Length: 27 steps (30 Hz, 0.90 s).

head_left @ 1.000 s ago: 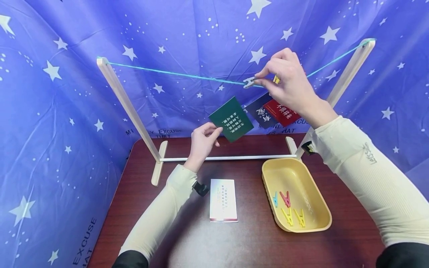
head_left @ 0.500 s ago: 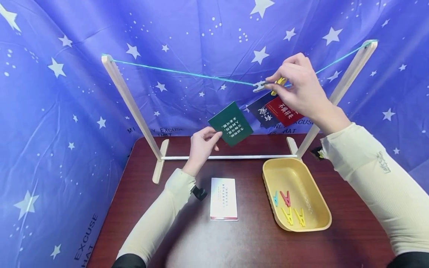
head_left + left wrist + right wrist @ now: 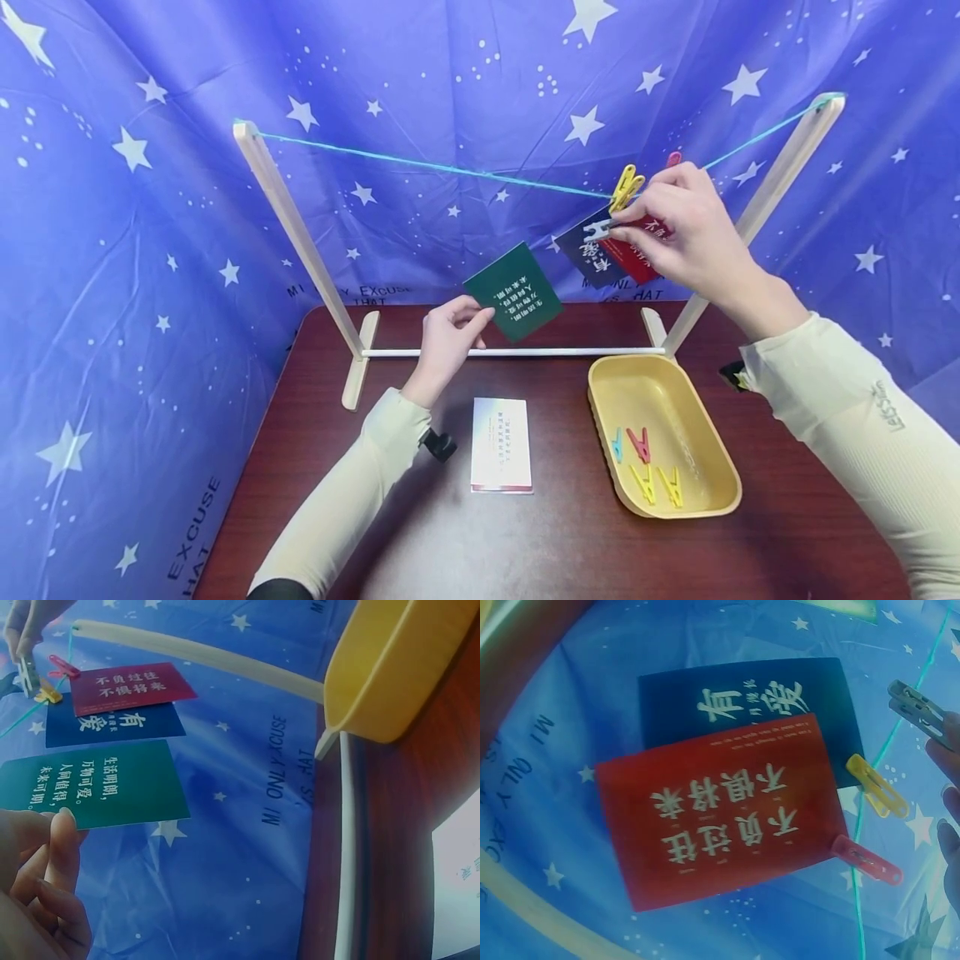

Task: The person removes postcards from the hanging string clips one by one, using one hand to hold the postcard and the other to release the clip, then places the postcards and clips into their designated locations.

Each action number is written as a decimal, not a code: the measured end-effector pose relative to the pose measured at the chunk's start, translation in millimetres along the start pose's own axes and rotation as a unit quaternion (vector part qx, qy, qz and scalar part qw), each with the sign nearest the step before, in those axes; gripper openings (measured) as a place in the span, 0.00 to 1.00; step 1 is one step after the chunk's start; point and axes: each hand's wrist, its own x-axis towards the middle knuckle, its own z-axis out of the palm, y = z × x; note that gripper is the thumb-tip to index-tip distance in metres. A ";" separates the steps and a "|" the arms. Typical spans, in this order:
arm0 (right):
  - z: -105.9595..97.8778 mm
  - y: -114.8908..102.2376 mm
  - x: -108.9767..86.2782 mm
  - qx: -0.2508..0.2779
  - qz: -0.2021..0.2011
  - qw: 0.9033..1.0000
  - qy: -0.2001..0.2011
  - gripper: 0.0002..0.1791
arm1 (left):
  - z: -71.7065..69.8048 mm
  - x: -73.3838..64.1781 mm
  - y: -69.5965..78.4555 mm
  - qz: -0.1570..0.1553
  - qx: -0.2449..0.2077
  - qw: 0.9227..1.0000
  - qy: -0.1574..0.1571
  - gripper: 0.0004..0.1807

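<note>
My left hand (image 3: 452,337) pinches a green card (image 3: 513,292) with white characters by its lower left edge, below the cord. Between thumb and fingertips, my right hand (image 3: 686,225) grips a grey clothespin (image 3: 597,231), which hangs in front of the dark blue card (image 3: 577,250) in the head view. In the right wrist view that clothespin (image 3: 919,709) is apart from the cards. A yellow clothespin (image 3: 877,786) fastens the dark blue card to the green cord (image 3: 435,169). Beside it a pink clothespin (image 3: 868,859) holds the red card (image 3: 720,817), which overlaps the blue one.
A wooden frame with a left post (image 3: 296,237) and a right post (image 3: 787,162) carries the cord. On the table, a yellow tray (image 3: 716,450) contains several clothespins, blue, red and yellow. White cards (image 3: 501,446) lie left of it. A white rod (image 3: 570,352) joins the frame's feet.
My right hand and the grey clothespin have moved right and down from the cord, uncovering the yellow clothespin. My left hand has lowered the green card slightly.
</note>
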 end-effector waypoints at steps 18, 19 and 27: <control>14.8 3.5 -54.6 0.018 0.018 0.999 -0.020 0.34 | 4.8 -17.2 1.4 -0.013 0.003 1.000 -0.020 0.04; 15.6 3.2 -56.6 0.019 0.022 0.999 -0.023 0.35 | 4.9 -18.3 1.1 -0.014 0.003 1.000 -0.021 0.04; 15.8 3.4 -68.9 0.024 0.046 0.998 -0.041 0.21 | 4.4 -27.7 0.1 -0.014 0.009 0.999 -0.031 0.04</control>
